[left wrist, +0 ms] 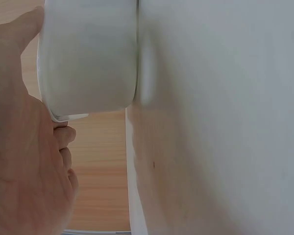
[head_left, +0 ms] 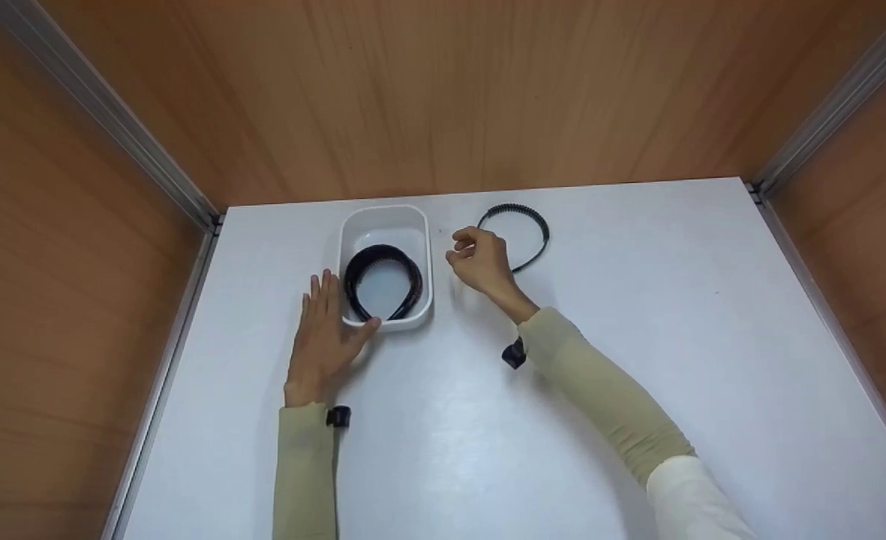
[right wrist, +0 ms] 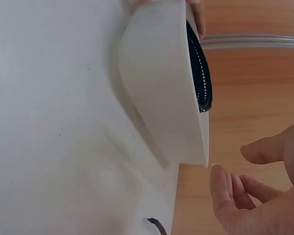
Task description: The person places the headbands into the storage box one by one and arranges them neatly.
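Observation:
A white rectangular container (head_left: 387, 228) sits on the table, holding black headbands (head_left: 368, 257) in its nearer part; they overlap, so I cannot tell how many. My left hand (head_left: 321, 349) lies along the container's left side with fingers straight, its thumb at the near rim. To the right of the container, my right hand (head_left: 485, 265) is raised with loosely bent fingers. In the right wrist view, a gap shows between thumb and fingers of that right hand (right wrist: 262, 210), and nothing is held. Partly hidden behind it, a thin black toothed headband (head_left: 546, 234) lies on the table.
The white tabletop (head_left: 443, 442) is bounded by a wood-grain panel (head_left: 443, 97) at the back and similar panels at both sides. Metal rails (head_left: 124, 120) run along the corners. A small black wrist camera (head_left: 514, 354) hangs under the right cuff.

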